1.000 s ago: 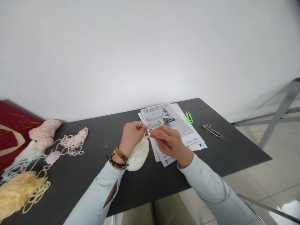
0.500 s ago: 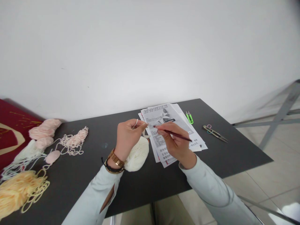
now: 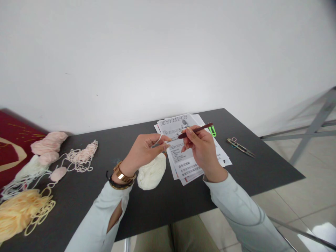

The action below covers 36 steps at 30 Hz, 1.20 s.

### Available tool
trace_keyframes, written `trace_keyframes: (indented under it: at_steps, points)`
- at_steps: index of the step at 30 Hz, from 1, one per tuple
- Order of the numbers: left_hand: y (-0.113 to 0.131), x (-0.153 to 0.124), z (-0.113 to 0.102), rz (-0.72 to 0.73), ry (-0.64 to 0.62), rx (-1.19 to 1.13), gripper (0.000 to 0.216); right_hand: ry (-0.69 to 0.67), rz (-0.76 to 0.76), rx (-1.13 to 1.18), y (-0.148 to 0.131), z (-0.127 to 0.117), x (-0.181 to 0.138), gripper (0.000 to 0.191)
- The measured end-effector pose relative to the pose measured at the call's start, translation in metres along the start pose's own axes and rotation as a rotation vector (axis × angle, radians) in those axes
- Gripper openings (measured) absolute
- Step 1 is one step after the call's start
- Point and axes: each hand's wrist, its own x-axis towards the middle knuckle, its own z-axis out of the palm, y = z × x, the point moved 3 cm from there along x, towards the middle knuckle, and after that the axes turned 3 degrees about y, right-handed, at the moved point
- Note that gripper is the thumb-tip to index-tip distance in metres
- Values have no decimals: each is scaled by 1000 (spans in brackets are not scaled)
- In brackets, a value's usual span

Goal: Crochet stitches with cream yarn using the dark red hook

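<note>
So the right hand (image 3: 206,150) has its thumb and fingers pinched on a dark red crochet hook (image 3: 195,131), held up over the printed sheets (image 3: 187,171), tip aimed at the other hand. Left hand (image 3: 144,149) has thumb and a finger pressed together at the tips, with a white yarn strand (image 3: 158,138) running over a finger. Whatever's in that pinch is too tiny for me to make out, and I can't tell if the hook touches it.

Handling-wise, I'd guess the hook is light and stiff, maybe a bit slick, so the fat part of the handle looks like the spot to grip. The yarn should be soft and floppy with nothing holding its shape, so pinch it close to the end being worked and keep it a little taut.

The cream yarn ball (image 3: 151,172) sits on the black table (image 3: 86,199) just beside the sheets, near the left wrist. Green thread snips (image 3: 213,132) and metal snips (image 3: 240,148) lie off to the right, out of the way. Far left is messier: pink skein (image 3: 48,145), loose pink yarn (image 3: 83,156), yellow yarn (image 3: 19,215). Those loops could snag a sleeve.
</note>
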Motion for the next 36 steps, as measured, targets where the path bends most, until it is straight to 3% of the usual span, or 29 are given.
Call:
trace_keyframes:
  at_steps: [4,7,14,18,21,28,31,36]
  points:
    - [-4,0,0,-34,-2,-51,18,8,56,32,2,2,1,30]
    - [-4,1,-1,-27,-17,11,18,11,-23,-39,-1,3,-2,28]
    - [-4,3,1,-67,-33,191,20,-12,-475,-519,-11,6,-17,17]
    - [-11,3,3,-109,-5,242,25,-133,-733,-780,-16,12,-22,11]
    - [-15,4,5,-107,49,232,32,-247,-958,-845,-16,16,-26,8]
    - [-8,1,6,-42,229,105,25,-370,-1213,-938,-13,14,-36,27]
    - [-3,-3,6,-23,267,14,23,-344,-1272,-911,-17,12,-40,33]
    - [-2,-8,6,15,330,-84,23,-318,-1216,-852,-23,13,-43,33]
